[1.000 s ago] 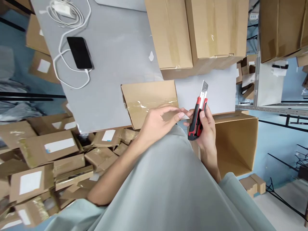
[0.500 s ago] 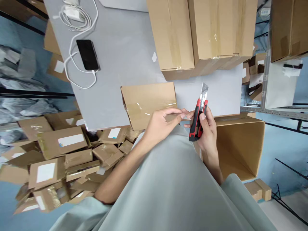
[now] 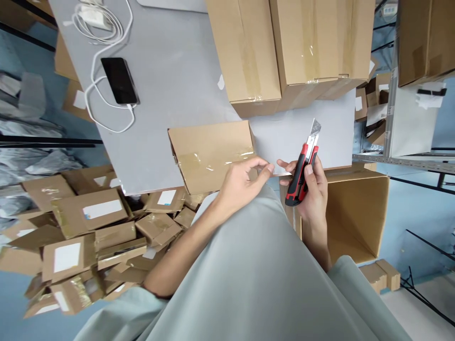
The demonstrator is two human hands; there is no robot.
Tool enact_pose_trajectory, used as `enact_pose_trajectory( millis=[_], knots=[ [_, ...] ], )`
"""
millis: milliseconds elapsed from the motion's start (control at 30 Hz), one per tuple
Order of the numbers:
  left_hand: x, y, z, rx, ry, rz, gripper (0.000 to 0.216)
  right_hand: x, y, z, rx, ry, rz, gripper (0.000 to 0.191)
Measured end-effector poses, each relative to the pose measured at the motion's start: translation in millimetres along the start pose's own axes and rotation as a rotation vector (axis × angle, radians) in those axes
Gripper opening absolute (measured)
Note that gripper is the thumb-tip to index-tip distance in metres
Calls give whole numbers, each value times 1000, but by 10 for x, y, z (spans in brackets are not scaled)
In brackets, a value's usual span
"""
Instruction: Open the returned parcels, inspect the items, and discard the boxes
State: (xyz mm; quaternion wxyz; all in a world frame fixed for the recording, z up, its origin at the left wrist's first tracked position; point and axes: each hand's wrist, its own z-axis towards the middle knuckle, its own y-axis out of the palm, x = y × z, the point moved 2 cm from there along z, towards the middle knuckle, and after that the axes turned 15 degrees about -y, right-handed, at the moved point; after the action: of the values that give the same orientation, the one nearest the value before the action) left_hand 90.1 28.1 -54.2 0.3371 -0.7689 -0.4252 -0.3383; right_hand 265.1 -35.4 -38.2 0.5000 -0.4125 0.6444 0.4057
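My right hand (image 3: 313, 189) grips a red and black utility knife (image 3: 303, 166) with its blade out, pointing up and away over the grey table (image 3: 170, 71). My left hand (image 3: 241, 182) rests on the near right corner of a small taped cardboard box (image 3: 209, 151) that lies at the table's front edge. Its fingertips pinch together close to my right hand's fingers. Whether they hold anything is too small to tell.
Two large cardboard boxes (image 3: 284, 47) stand at the back of the table. A black phone (image 3: 119, 80) on a white charging cable (image 3: 103, 28) lies at the left. Several small labelled parcels (image 3: 88, 227) are heaped on the floor at left. An open carton (image 3: 355, 213) stands below right.
My right hand has moved the knife a little to the right, away from my left hand. The view has shifted slightly; my left hand stays on the small box.
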Motion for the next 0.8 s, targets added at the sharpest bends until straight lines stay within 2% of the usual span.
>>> enact_pose_trajectory(
  millis=[67,100,167,233,267,333,400,467,533,600,700,800],
  knots=[
    [-29,34,8,-11,0,66,37,22,-27,-16,25,-8,5,56],
    [-47,52,8,-27,18,90,36,34,-33,-27,37,-11,5,56],
    [-80,77,4,-87,95,109,19,55,-32,-54,54,-13,-1,54],
    [-105,54,11,-122,190,118,24,71,-20,-83,70,-31,-22,51],
    [-113,10,31,-100,225,131,24,78,-12,-99,80,-47,-38,50],
    [-120,-147,124,37,260,186,13,99,9,-133,85,-84,-79,51],
    [-116,-362,291,196,271,246,12,144,43,-170,47,-101,-125,57],
    [-114,-564,517,279,265,302,16,210,92,-209,-19,-101,-181,65],
    [-126,-694,758,263,227,356,33,284,147,-247,-89,-87,-272,68],
    [-149,-738,958,197,174,407,40,345,199,-278,-145,-72,-403,66],
    [-174,-701,1116,105,119,460,39,388,265,-303,-213,-62,-625,63],
    [-166,-650,1148,63,95,488,34,388,327,-305,-256,-87,-799,60]
  ],
)
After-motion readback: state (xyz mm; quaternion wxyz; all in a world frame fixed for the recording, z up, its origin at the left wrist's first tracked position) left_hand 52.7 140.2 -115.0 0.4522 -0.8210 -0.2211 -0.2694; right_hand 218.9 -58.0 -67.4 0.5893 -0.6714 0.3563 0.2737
